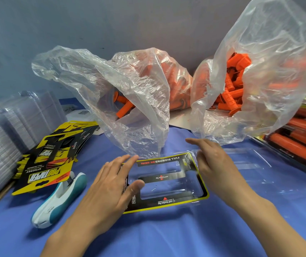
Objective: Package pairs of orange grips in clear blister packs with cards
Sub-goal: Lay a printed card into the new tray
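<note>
A clear blister pack (258, 164) lies open on the blue cloth, one half holding a black and yellow card (167, 201) with cut-out windows. My left hand (109, 184) rests flat on the card's left end, fingers straight. My right hand (211, 162) hovers over the card's right end with relaxed fingers, holding nothing. Two clear plastic bags hold loose orange grips: one bag (139, 93) behind the card, the other bag (256, 80) to the right.
A pile of spare cards (50, 160) lies at the left, with stacks of empty blisters (5, 134) beyond. A white and teal stapler (61, 199) lies left of my hand. Finished packs (304, 138) are stacked at the right edge.
</note>
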